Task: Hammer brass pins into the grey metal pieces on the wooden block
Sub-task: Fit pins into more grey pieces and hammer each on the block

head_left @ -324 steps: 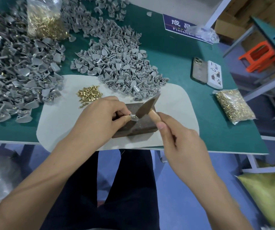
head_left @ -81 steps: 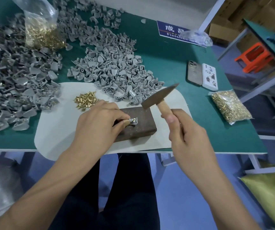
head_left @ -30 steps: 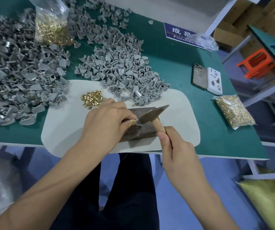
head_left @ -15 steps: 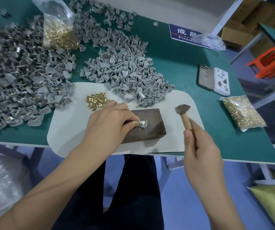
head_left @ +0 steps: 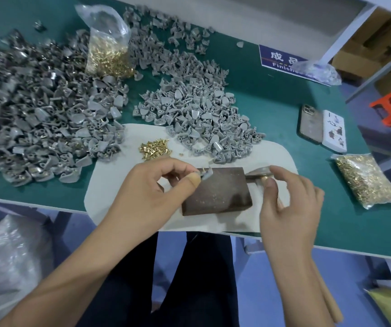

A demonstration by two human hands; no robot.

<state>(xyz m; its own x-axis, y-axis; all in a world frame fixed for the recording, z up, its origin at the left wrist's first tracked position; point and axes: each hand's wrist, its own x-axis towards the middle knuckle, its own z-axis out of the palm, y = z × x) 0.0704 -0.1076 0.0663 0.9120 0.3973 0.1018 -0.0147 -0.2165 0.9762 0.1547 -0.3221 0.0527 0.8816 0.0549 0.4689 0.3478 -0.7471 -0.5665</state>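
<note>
A dark wooden block [head_left: 220, 194] lies on a white pad [head_left: 116, 185] at the table's near edge. My left hand [head_left: 152, 192] pinches a small grey metal piece [head_left: 207, 174] between thumb and fingers, held just above the block's far left corner, with brass pins sticking out of it. My right hand [head_left: 291, 208] holds the hammer near its head, thumb against the wooden handle. The hammer head [head_left: 259, 172] rests low beside the block's right edge. A small heap of loose brass pins [head_left: 154, 149] lies on the pad behind my left hand.
Large heaps of grey pieces lie at the left [head_left: 36, 119] and behind the block [head_left: 196, 119]. Bags of brass pins stand at the back [head_left: 108, 53] and the right [head_left: 366, 180]. Two phones [head_left: 310, 125] lie on the green table at right.
The hammer has come down from mid-air to rest beside the block's right edge. My left hand has lifted the grey piece off the block toward its far left corner.
</note>
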